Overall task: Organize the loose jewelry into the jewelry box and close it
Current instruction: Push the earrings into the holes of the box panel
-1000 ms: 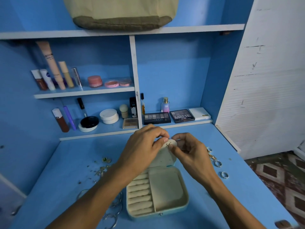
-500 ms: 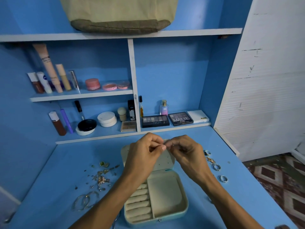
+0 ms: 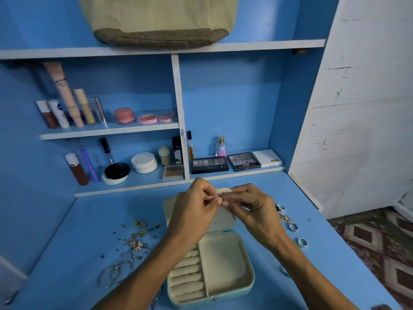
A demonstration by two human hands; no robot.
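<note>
Blue painted desk top [image 3: 67, 253] below cosmetics shelves. Pale cream hinged jewelry box [image 3: 250, 285] at lower centre, open, no jewelry visible inside; perforated lid panel [image 3: 223, 218] upright behind. Left hand [image 3: 192, 211] and right hand [image 3: 252, 209] at frame centre over lid edge, fingers curled, tips meeting in pinch on tiny metallic piece [image 3: 220, 194], too small to identify. Scattered small gold pieces [image 3: 136, 240] and thin hoops [image 3: 111, 274] lower left; silver rings [image 3: 291, 227] right of box. Likely risks: piece slipping from pinch into clutter; lid tipped by pressing fingers.
</note>
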